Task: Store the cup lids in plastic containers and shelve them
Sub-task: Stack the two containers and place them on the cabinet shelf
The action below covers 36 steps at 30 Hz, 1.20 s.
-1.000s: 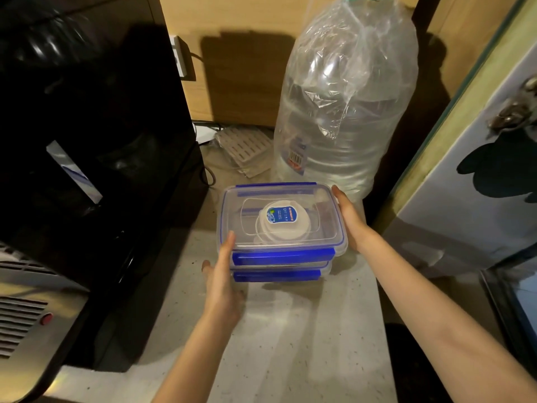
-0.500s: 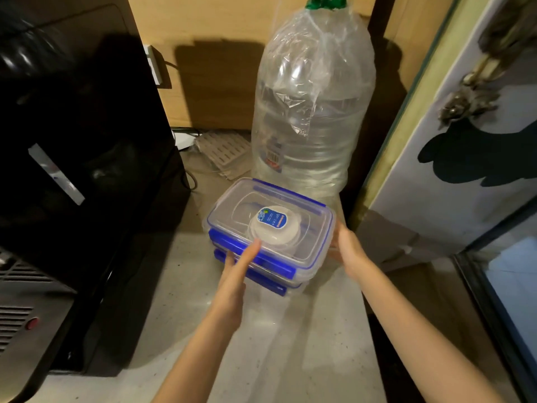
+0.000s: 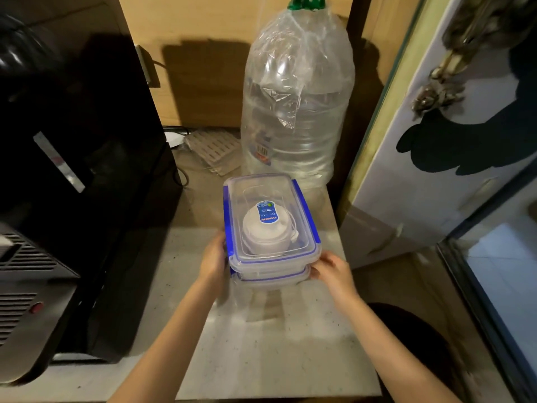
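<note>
Since a second ago you have turned the stacked boxes a quarter turn: their long side ran left to right, and now it runs away from you, with the blue clips on the left and right edges. Your hands have shifted with it, from the sides of the stack to its near corners.

Your left hand (image 3: 213,258) presses against the near-left corner of the top box (image 3: 270,222), fingers tucked round the edge beside the blue clip; how far they curl behind it you cannot tell from here. Your right hand (image 3: 334,270) grips the near-right corner, fingers bent and closed on the rim where the top box meets the lower box (image 3: 270,279).

Both boxes are clear with lids clipped shut. Through the top one you can see white cup lids (image 3: 266,232) stacked inside, with a blue label on the uppermost. What the lower box holds is hidden.

The stack sits on the pale shelf (image 3: 261,344), just in front of the big water bottle (image 3: 299,112) wrapped in plastic film. A black appliance (image 3: 72,170) stands to the left, well apart from the boxes.
</note>
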Available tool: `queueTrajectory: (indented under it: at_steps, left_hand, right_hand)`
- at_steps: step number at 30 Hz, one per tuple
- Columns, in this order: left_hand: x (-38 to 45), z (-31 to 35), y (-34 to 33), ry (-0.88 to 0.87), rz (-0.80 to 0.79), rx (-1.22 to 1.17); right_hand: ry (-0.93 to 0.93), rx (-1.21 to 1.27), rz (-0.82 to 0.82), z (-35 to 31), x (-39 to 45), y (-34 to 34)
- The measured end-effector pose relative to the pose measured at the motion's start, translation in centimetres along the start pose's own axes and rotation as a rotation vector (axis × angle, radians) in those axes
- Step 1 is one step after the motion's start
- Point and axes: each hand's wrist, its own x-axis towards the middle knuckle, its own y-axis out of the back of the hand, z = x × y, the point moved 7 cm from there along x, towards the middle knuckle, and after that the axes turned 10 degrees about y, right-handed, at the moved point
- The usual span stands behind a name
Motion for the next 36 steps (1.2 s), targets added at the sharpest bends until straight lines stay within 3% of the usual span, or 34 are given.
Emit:
queueTrajectory:
  at_steps: [8,18,29,33,36]
  left_hand:
    - [-0.2,-3.3,1.3,-0.139,0.080,0.125]
    - [-4.5,0.4,-0.1,-0.354,-0.001,0.239]
    - [-12.2,11.8,-3.7,-0.656,-0.026,0.365]
    - [-15.5,16.6,-5.0,-0.665,-0.046,0.336]
    - [-18.5,20.4,-6.2,-0.726,-0.102,0.256]
  right_hand:
    - [-0.020,0.121,-0.072,-0.8,-0.5,-2.1]
    - [0.076,0.177,-0.005,-3.3,-1.4,-0.8]
    - [0.389,0.249,0.094,-17.7,-4.4,1.6]
    - [0.450,0.260,-0.010,-24.5,-6.0,2.3]
    - [0.600,0.103,-0.171,-29.7,-7.9,2.3]
